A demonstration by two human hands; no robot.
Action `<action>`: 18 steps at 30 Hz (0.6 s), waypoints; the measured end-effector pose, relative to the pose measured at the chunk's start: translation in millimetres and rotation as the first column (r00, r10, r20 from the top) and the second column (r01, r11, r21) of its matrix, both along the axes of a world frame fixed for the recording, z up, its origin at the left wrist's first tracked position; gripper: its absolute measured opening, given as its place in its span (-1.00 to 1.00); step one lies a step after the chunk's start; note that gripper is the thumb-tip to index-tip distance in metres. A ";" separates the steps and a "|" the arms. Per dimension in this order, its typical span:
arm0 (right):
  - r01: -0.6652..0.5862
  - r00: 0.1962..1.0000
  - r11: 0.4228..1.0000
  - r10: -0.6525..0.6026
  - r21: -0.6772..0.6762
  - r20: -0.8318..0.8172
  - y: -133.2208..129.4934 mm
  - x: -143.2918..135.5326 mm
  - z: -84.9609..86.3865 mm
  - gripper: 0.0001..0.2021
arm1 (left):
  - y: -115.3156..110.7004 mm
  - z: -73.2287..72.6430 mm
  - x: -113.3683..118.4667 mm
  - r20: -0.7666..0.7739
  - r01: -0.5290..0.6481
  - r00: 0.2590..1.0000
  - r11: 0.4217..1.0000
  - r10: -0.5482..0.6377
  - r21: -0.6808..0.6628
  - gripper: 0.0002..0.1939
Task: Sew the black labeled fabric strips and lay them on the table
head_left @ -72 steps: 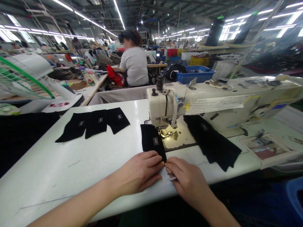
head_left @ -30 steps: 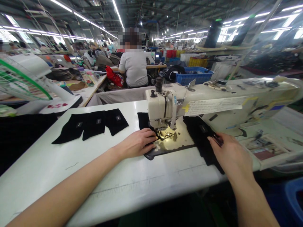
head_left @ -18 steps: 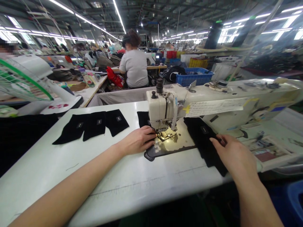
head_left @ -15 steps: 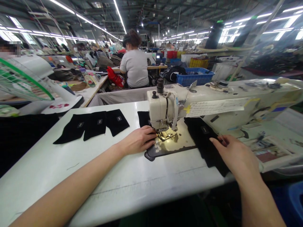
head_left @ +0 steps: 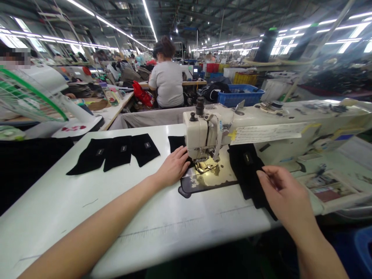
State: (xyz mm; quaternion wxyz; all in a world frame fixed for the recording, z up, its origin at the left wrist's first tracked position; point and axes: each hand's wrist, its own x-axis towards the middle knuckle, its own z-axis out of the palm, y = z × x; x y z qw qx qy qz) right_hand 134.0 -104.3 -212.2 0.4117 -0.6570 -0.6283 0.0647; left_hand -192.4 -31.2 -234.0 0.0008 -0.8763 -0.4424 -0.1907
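Note:
My left hand (head_left: 173, 166) lies on a black fabric piece (head_left: 175, 142) at the left side of the sewing machine head (head_left: 200, 133), its fingers rather flat and close to the lit presser foot (head_left: 205, 167). Right of the needle plate, my right hand (head_left: 280, 188) has thumb and fingertips brought together at the edge of a black fabric stack (head_left: 245, 170), which bears a small dark label. What is between those fingertips is too small to make out. Several black labelled pieces (head_left: 117, 153) lie in an overlapping row on the white table (head_left: 139, 205).
A white fan with a green rim (head_left: 37, 93) stands at the left. Beyond the table a person in a grey shirt (head_left: 167, 83) sits facing away. A blue basket (head_left: 241, 96) is behind the machine arm. An open tray (head_left: 334, 190) lies at the right.
My left hand has shifted slightly up and left, away from the presser foot. The black stack by my right hand has moved a little left and down. The view has shifted slightly.

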 end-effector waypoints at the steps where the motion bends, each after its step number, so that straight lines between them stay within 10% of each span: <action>1: -0.004 1.000 1.000 0.004 0.002 -0.007 -5.4 -3.1 1.6 -0.71 | 0.5 -0.3 -2.4 -0.025 0.010 1.000 1.000 -0.011 -0.016 -0.69; 12: -0.362 0.895 0.930 0.329 -0.058 -0.302 -59.1 -39.1 17.9 -0.82 | 3.3 4.2 -88.7 -0.098 -0.272 0.960 0.959 0.263 -0.086 -0.45; 15: -0.466 0.841 0.881 0.413 -0.082 -0.351 -68.9 -46.7 18.3 -0.84 | -21.4 21.8 -75.5 0.057 -0.381 0.921 0.922 0.384 -0.064 -0.49; 18: -0.559 0.779 0.825 0.488 -0.082 -0.394 -78.9 -54.5 15.8 -0.86 | -55.0 40.1 -34.4 0.321 -0.193 0.872 0.863 0.369 -0.467 -0.47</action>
